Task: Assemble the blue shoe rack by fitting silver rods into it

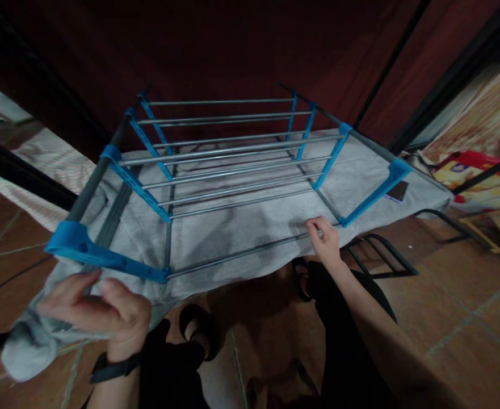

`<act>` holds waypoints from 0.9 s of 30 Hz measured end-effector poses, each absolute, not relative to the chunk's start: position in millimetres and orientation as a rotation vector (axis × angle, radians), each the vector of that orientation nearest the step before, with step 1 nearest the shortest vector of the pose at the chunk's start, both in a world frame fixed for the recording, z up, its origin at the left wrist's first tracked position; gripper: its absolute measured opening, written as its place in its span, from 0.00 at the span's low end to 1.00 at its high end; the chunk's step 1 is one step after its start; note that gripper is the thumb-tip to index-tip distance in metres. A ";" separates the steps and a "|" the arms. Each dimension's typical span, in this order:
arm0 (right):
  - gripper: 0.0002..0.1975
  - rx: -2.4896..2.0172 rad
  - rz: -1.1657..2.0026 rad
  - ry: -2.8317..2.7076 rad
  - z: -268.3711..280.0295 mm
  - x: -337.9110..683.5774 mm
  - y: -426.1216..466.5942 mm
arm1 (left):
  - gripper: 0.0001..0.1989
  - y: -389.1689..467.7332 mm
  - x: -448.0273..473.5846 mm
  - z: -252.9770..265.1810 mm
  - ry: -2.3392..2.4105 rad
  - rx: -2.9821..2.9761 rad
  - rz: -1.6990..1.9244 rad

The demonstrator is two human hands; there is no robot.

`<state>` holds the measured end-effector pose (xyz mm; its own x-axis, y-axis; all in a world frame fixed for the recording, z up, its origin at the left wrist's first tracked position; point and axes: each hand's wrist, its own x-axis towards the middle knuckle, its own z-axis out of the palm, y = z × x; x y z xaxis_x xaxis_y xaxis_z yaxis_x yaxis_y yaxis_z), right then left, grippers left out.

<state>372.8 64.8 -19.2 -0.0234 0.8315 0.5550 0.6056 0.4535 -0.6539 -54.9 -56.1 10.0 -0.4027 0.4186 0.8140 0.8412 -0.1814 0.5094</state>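
A rack of grey metal rods [241,162] and blue plastic brackets [138,190] stands on a grey cloth [250,227]. My right hand [324,241] is at the front low rod [241,251], close to its right end, with thumb and fingers pinched on it. At the left, my left hand [100,304] is a little blurred, just below the front left bracket [105,255]. Its thumb and fingers are apart and it appears to hold nothing. The front right bracket [375,193] slants up from the right end of the rod to a side tube.
Loose grey tubes [120,207] lie on the cloth at the left. A dark flat object, perhaps a phone [398,191], rests near the right edge. Beyond are a red and yellow box [479,176], a black metal frame [381,255] and a dark red panel [215,51].
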 end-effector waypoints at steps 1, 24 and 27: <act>0.12 -1.250 0.271 -1.547 -17.8 379.7 66.1 | 0.09 -54.7 -40.4 9.9 -1.582 -1.530 -1.408; 0.13 -1.691 0.614 -0.764 -61.3 481.1 125.7 | 0.13 -3.0 43.4 -44.4 -1.766 -2.590 -0.495; 0.14 -1.710 0.584 -0.824 -64.3 485.7 123.1 | 0.13 -2.7 40.8 -44.8 -1.772 -2.588 -0.496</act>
<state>485.7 123.1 -64.3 0.6370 0.7705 0.0239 0.2319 -0.1621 -0.9591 40.8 -2.7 -44.8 0.3287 0.9146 0.2355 0.9041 -0.3769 0.2016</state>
